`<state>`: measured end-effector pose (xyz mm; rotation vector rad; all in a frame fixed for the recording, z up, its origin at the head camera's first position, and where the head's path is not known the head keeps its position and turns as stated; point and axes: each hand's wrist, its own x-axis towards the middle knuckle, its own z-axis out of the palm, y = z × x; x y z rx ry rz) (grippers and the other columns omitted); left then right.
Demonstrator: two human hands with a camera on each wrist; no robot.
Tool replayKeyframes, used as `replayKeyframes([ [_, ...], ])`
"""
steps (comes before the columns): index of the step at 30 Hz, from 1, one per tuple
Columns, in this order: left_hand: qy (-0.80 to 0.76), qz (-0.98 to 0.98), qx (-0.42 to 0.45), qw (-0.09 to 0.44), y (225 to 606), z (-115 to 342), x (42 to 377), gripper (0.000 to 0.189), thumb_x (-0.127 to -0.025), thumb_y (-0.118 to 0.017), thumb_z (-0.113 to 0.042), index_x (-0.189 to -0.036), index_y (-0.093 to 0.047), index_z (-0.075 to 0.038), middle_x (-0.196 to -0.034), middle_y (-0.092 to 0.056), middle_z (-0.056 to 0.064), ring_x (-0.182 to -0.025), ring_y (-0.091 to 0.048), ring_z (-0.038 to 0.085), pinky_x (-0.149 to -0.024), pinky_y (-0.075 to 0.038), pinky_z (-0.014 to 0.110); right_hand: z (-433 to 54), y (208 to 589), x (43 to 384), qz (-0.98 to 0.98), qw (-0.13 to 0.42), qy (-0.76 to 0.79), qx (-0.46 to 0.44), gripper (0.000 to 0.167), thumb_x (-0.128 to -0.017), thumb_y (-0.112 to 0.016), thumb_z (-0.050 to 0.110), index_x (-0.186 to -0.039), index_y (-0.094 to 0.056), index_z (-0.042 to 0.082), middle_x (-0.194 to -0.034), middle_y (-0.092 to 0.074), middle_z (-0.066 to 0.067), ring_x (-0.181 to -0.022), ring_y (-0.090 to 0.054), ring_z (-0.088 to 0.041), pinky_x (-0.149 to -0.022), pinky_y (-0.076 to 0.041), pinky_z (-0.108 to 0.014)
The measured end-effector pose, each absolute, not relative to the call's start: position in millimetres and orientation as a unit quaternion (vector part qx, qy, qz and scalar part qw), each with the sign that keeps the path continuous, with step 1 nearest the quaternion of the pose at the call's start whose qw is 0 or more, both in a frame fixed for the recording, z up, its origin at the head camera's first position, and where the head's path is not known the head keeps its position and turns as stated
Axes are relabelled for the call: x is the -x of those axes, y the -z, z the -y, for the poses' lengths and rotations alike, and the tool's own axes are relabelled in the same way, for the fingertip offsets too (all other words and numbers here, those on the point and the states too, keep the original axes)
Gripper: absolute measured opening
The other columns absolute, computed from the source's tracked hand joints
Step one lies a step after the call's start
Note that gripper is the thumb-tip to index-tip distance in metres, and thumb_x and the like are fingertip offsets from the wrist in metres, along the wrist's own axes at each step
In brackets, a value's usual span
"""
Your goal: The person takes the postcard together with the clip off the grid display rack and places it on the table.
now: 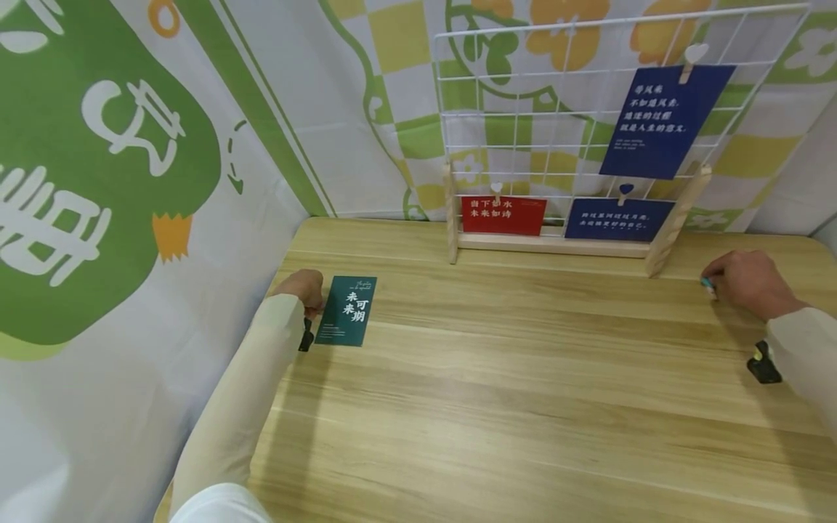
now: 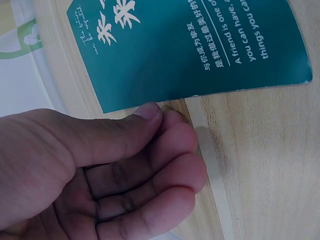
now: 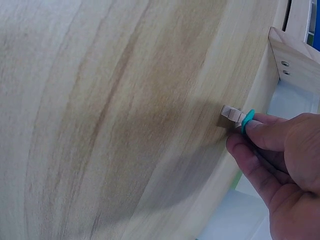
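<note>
Both hands are engaged. The left hand [image 1: 303, 288] has thumb and fingertips drawn together, pinching one long edge of a green card [image 1: 346, 312]. The right hand [image 1: 752, 285] has thumb and forefinger drawn together, pinching a teal-topped peg [image 3: 233, 114]. The green card, one in number, is at the left of the wooden tabletop [image 1: 490, 399]; whether its pinched edge is raised cannot be told. The teal-topped peg, also one, is right of the wire rack [image 1: 556, 245]; contact with the tabletop cannot be confirmed. One rack stands near the far edge, bearing three cards: a red card [image 1: 502, 220] low left, a lower blue card [image 1: 615, 221] and an upper blue card [image 1: 667, 120] at right. Each has one heart-topped peg: two white, one dark blue. Total in sight: four cards, four pegs. Behind hangs a printed cloth [image 1: 405, 43]. The head view alone shows the three clipped cards whole; the left wrist view alone makes "A friend is one of" legible; the right wrist view alone shows two small round fittings on the rack's wooden foot [image 3: 295, 57]
</note>
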<state>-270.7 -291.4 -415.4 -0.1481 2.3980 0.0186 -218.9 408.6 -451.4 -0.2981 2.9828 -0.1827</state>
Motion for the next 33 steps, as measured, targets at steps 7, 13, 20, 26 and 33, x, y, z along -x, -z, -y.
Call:
replayKeyframes([
  [7, 0.0, -0.934, 0.053, 0.352, 410, 288, 267, 0.008, -0.09, -0.062, 0.0, -0.083, -0.066, 0.002, -0.061, -0.061, 0.005, -0.05, -0.053, 0.011, -0.052, -0.045, 0.023, -408, 449, 218, -0.991, 0.066, 0.056, 0.105, 0.021, -0.089, -0.054, 0.001, -0.1, -0.07, -0.007, -0.102, -0.068, -0.031, -0.098, -0.059, -0.055, -0.088, -0.043, -0.065],
  [13, -0.002, -0.939, 0.05, 0.341, 405, 287, 266, 0.007, -0.085, -0.063, 0.007, -0.091, -0.065, 0.005, -0.068, -0.062, 0.009, -0.051, -0.053, 0.012, -0.051, -0.044, 0.022, -410, 446, 216, -0.992, 0.074, 0.051, 0.092, 0.025, -0.09, -0.057, 0.004, -0.107, -0.066, -0.011, -0.107, -0.064, -0.035, -0.098, -0.057, -0.056, -0.089, -0.043, -0.066],
  [20, 0.012, -0.947, 0.019, 0.321, 400, 283, 268, 0.021, -0.064, -0.058, 0.015, -0.079, -0.065, 0.003, -0.073, -0.06, 0.012, -0.055, -0.047, 0.017, -0.046, -0.035, 0.024, -411, 440, 214, -0.994, 0.052, 0.041, 0.085, 0.025, -0.09, -0.058, 0.003, -0.108, -0.063, -0.013, -0.104, -0.065, -0.035, -0.091, -0.06, -0.054, -0.081, -0.049, -0.062],
  [26, -0.009, -0.947, 0.001, 0.321, 393, 271, 267, 0.012, -0.09, -0.064, 0.0, -0.078, -0.065, 0.003, -0.065, -0.057, 0.009, -0.049, -0.042, 0.014, -0.051, -0.039, 0.026, -410, 431, 210, -0.995, 0.023, 0.046, 0.081, 0.025, -0.092, -0.057, 0.006, -0.108, -0.064, -0.012, -0.104, -0.065, -0.035, -0.091, -0.06, -0.054, -0.078, -0.049, -0.062],
  [33, 0.01, -0.957, -0.037, 0.287, 388, 255, 267, 0.025, -0.094, -0.067, -0.019, -0.078, -0.07, 0.001, -0.064, -0.06, 0.003, -0.059, -0.053, 0.015, -0.074, -0.049, 0.035, -403, 421, 208, -0.995, -0.018, 0.06, 0.074, 0.025, -0.09, -0.062, 0.005, -0.106, -0.064, -0.014, -0.104, -0.064, -0.036, -0.09, -0.06, -0.053, -0.078, -0.048, -0.062],
])
